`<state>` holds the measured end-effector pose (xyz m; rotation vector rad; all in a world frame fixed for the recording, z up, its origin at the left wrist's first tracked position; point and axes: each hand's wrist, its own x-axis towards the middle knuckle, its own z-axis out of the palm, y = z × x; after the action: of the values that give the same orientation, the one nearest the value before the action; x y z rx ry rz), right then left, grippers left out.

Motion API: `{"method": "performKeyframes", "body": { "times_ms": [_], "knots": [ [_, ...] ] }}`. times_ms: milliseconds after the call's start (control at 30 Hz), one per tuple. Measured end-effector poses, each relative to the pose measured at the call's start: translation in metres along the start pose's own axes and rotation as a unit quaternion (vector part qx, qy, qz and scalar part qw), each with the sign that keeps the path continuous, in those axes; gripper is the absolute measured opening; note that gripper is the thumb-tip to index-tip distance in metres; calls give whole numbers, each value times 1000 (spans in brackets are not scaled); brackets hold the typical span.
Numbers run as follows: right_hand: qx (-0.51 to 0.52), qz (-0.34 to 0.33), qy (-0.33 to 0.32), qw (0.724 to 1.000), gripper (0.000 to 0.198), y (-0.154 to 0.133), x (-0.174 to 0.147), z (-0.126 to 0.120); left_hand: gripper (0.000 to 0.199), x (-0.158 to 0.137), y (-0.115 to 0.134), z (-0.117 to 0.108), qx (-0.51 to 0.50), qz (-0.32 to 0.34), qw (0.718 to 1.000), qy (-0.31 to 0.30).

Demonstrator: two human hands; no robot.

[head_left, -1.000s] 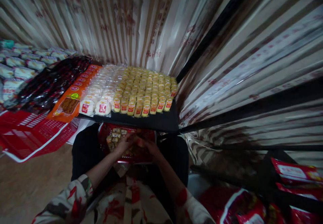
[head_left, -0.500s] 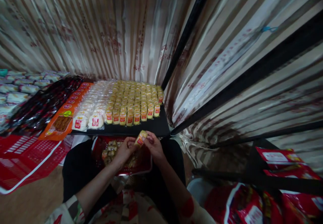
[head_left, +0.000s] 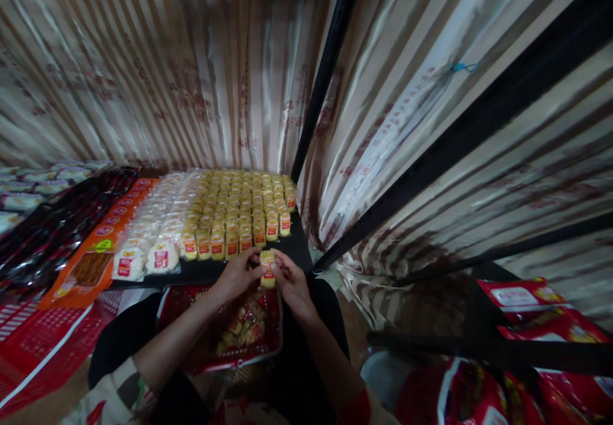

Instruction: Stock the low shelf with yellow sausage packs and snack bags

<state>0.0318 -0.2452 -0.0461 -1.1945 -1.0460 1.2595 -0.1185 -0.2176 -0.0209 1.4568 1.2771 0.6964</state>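
Between my two hands is a small yellow packaged snack [head_left: 267, 270] with a red and white label, held upright just off the shelf's front edge. My left hand [head_left: 243, 276] pinches its left side, and my right hand [head_left: 290, 283] grips its right side with the thumb on the front. Behind them, rows of matching yellow snack packs [head_left: 232, 221] stand close together on the black shelf [head_left: 201, 273]. Below my wrists a red basket [head_left: 279, 323] sits at my lap, with more loose yellow packs [head_left: 244, 326] inside it.
Left of the yellow rows lie white round packs [head_left: 163, 256], an orange bag [head_left: 93, 265] and dark shiny packets [head_left: 62, 227]. Another red basket [head_left: 62, 342] stands at lower left. Black poles [head_left: 330, 74] and a striped curtain [head_left: 215, 48] close off the back. Red bags [head_left: 527, 297] lie at right.
The snack pack has turned from tilted to upright between my hands. My view has shifted, so the shelf appears lower and further left. More of the basket's contents show.
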Motion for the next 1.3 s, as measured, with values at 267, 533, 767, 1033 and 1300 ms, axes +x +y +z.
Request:
{"method": "performKeyframes", "body": {
  "times_ms": [267,533,767,1033,1300],
  "knots": [
    [-18,-42,105,993,53,-6,44,-3,29,52,30,-4,51,54,996,48],
    [-142,-27,170,975,60,27,106,-20,23,129,82,7,76,77,984,144],
    [-157,-43,157,974,58,24,104,-16,27,181,101,36,216,89,966,112],
    [-119,-49,196,972,59,12,110,-27,24,199,85,41,373,141,912,100],
    [-133,-64,180,973,63,24,149,-36,29,200,82,45,472,156,864,76]
  ]
}}
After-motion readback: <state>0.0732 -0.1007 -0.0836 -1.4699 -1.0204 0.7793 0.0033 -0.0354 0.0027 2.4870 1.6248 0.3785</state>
